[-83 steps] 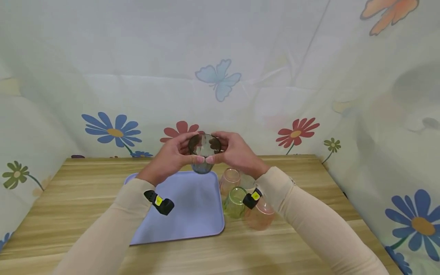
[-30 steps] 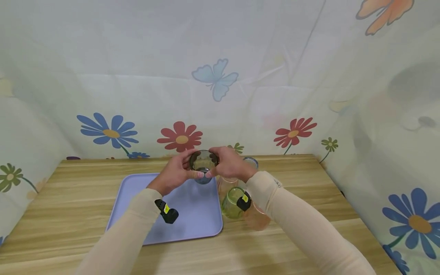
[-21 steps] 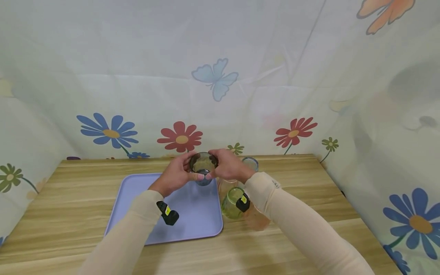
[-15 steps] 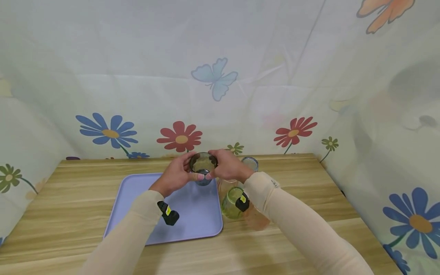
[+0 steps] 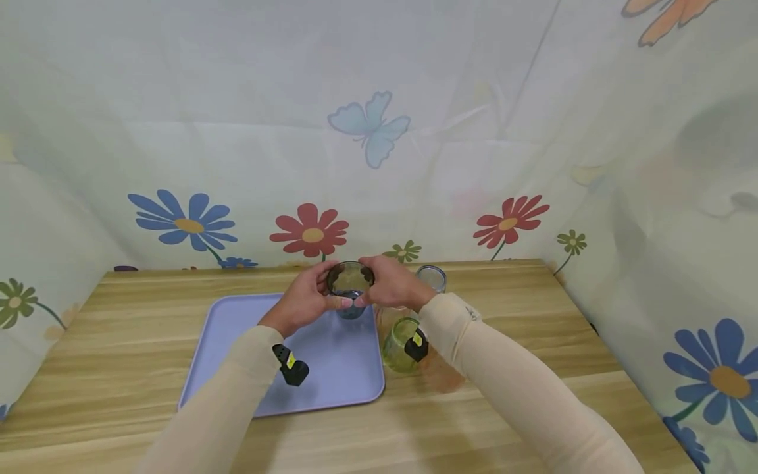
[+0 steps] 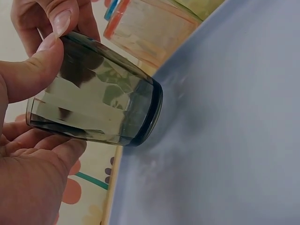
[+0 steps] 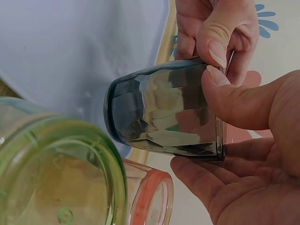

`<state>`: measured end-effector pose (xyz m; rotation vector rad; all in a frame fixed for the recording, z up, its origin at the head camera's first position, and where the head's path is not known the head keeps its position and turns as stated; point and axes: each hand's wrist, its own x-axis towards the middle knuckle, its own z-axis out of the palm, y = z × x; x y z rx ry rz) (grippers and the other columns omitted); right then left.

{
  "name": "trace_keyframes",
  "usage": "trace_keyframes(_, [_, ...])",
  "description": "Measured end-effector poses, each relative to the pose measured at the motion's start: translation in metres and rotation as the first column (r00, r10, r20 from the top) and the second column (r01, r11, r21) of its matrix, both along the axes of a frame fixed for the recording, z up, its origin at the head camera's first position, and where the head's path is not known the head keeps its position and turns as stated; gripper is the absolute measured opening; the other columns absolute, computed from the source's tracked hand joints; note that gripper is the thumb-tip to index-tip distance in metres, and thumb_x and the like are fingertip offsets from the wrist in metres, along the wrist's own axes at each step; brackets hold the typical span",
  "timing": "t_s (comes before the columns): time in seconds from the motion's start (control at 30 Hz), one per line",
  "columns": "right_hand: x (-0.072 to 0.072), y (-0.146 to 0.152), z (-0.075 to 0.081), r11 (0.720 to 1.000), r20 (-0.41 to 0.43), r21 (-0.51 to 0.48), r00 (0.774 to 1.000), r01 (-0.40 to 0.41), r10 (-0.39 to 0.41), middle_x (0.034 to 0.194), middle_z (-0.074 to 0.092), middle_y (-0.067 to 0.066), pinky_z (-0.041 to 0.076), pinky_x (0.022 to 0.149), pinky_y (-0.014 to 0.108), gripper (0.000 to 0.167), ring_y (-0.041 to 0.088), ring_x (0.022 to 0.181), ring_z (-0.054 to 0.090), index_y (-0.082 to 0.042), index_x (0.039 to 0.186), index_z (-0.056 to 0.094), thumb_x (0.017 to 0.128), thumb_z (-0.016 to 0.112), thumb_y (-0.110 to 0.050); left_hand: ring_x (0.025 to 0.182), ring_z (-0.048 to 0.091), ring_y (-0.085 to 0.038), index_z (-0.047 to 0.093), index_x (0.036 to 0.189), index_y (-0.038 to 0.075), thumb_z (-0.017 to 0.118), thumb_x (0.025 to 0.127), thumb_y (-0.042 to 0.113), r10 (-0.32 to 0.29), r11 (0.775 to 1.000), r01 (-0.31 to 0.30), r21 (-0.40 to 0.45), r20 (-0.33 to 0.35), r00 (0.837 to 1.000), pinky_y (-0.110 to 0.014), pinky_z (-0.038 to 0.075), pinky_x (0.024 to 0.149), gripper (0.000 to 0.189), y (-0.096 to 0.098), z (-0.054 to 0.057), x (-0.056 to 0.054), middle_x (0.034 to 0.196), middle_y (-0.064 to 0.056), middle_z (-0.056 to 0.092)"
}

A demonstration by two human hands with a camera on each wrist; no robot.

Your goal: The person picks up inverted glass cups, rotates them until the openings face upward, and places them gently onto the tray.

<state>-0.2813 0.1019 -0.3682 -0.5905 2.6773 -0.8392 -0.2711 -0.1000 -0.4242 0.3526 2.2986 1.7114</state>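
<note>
A smoky grey drinking glass [image 5: 349,282] stands upright between my two hands, rim up. My left hand [image 5: 304,296] holds it from the left, with the thumb on the near side and the fingers round behind. From the right, my right hand [image 5: 393,284] grips it the same way, and the two thumb tips meet at its near side. In the left wrist view the base of the glass [image 6: 108,93] is right at the surface of the lilac tray [image 6: 239,122], by its far right corner. Facets along the glass wall [image 7: 168,105] show in the right wrist view.
Right of the tray, several tinted glasses stand upside down: a green glass [image 5: 398,352], an orange glass [image 5: 443,375], a pink one [image 5: 386,320] and a blue-rimmed one [image 5: 432,279] behind. My right forearm partly covers them. A flowered cloth [image 5: 249,158] hangs behind the wooden table [image 5: 130,342].
Both hands have lowered the grey glass from above the tray's back edge to the tray's far right corner. Over the last half second hands and glass have hardly moved.
</note>
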Motion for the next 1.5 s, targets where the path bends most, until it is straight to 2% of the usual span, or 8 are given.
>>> trace_keyframes(0.1, [-0.0001,0.0002,-0.0004,1.000,0.006,0.006,1.000,-0.004,0.004,0.135,0.068,0.019,0.056,0.105,0.041,0.084,0.027,0.110,0.066,0.005,0.154,0.044,0.085,0.086,-0.016,0.150,0.046,-0.036,0.034,0.161,0.007,0.080,0.091,0.009,-0.001,1.000,0.001,-0.003,0.006,1.000,-0.051,0.041,0.123,0.084,0.0002,-0.0014,-0.0007,0.163,-0.015,0.045])
trace_keyframes(0.3, [-0.0005,0.0011,-0.0021,1.000,0.009,0.027,1.000,0.001,-0.001,0.148,0.061,0.020,0.050,0.116,0.045,0.084,0.031,0.135,0.061,0.004,0.155,0.043,0.086,0.085,-0.018,0.154,0.040,-0.037,0.028,0.163,0.003,0.077,0.094,0.008,-0.024,1.000,0.024,0.002,0.003,1.000,-0.052,0.039,0.124,0.084,0.0017,-0.0051,-0.0015,0.165,-0.017,0.042])
trace_keyframes(0.47, [-0.0009,0.0001,-0.0026,0.999,0.012,0.034,1.000,-0.002,0.002,0.151,0.059,0.020,0.049,0.118,0.046,0.084,0.033,0.139,0.058,0.004,0.156,0.042,0.087,0.085,-0.019,0.156,0.038,-0.034,0.030,0.162,0.005,0.077,0.093,0.008,-0.015,1.000,0.015,0.004,0.015,1.000,-0.050,0.037,0.125,0.084,0.0022,-0.0056,-0.0014,0.165,-0.015,0.043])
trace_keyframes(1.1, [-0.0017,-0.0047,-0.0047,0.996,0.015,0.087,1.000,0.017,-0.019,0.152,0.058,0.019,0.049,0.118,0.046,0.083,0.033,0.140,0.057,0.004,0.155,0.043,0.088,0.084,-0.021,0.158,0.034,-0.033,0.027,0.164,0.007,0.078,0.094,0.015,-0.028,0.999,0.029,-0.024,0.036,0.999,-0.049,0.035,0.127,0.087,-0.0016,-0.0056,-0.0003,0.168,-0.012,0.039])
trace_keyframes(1.3, [-0.0009,-0.0042,-0.0027,0.996,0.012,0.089,1.000,0.015,-0.016,0.150,0.059,0.020,0.050,0.115,0.047,0.083,0.034,0.135,0.059,0.004,0.155,0.043,0.087,0.084,-0.020,0.158,0.035,-0.035,0.024,0.165,0.006,0.078,0.094,0.018,-0.038,0.997,0.040,-0.059,0.042,0.998,-0.051,0.037,0.126,0.091,-0.0004,-0.0035,-0.0035,0.169,-0.014,0.036])
trace_keyframes(1.5, [-0.0014,-0.0038,-0.0049,0.995,-0.002,0.097,1.000,0.001,-0.001,0.143,0.064,0.019,0.054,0.107,0.045,0.085,0.032,0.122,0.064,0.001,0.157,0.042,0.087,0.085,-0.021,0.155,0.038,-0.039,0.023,0.166,0.006,0.079,0.094,0.021,-0.050,0.995,0.053,-0.082,0.044,0.998,-0.054,0.040,0.124,0.093,-0.0031,-0.0030,-0.0042,0.168,-0.017,0.035])
